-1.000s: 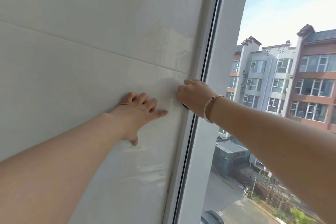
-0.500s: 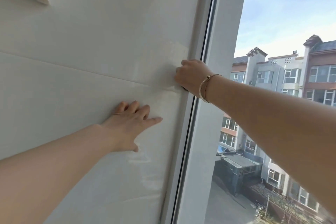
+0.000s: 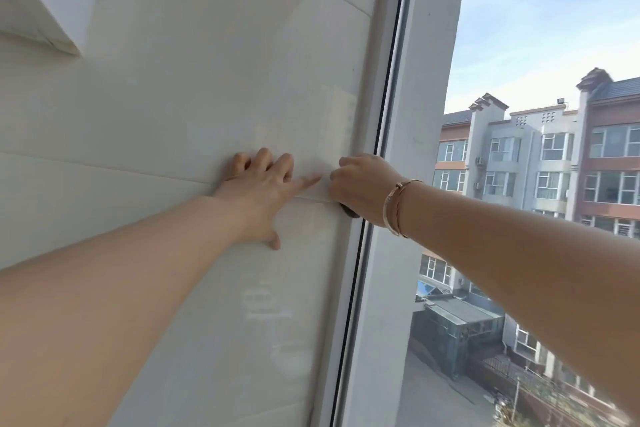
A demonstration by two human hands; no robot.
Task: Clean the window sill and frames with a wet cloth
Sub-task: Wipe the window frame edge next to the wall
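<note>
A: Biggest first: the tiled wall (image 3: 166,135) fills everything from nine o'clock to the middle, hard, glossy and fixed, so we lean on it freely. Our left hand (image 3: 258,198) lies flat on it with the fingers spread open, gripping nothing.

B: Then the frame (image 3: 377,107), running from twelve o'clock down to six, with the glass (image 3: 519,45) at three o'clock. The frame is rigid and smooth, probably slick once wet, so we judge it takes firm pressure. The glass we treat more gently.

A: And the cloth (image 3: 348,211)? We only see a dark sliver at six o'clock of our right hand (image 3: 362,189), pressed where tile meets frame.

B: Right, the right fingers are curled closed around it, knuckles toward us. It looks soft and light, likely limp when wet, so we'd keep it bunched in the palm and push with the fingertips into the groove. How much of it is in the fist, we cannot tell.

A: The bracelet (image 3: 398,208) sits on that wrist, close to the frame; it could scrape.

B: What differs from a moment ago?

A: Half a second back our left hand sat well below and apart from the right. Now it has climbed, and its forefinger nearly touches the right hand. The right hand is lower in view than it was, and a white ledge (image 3: 45,0) at ten o'clock shows far more than before, so our head has tipped upward.
</note>
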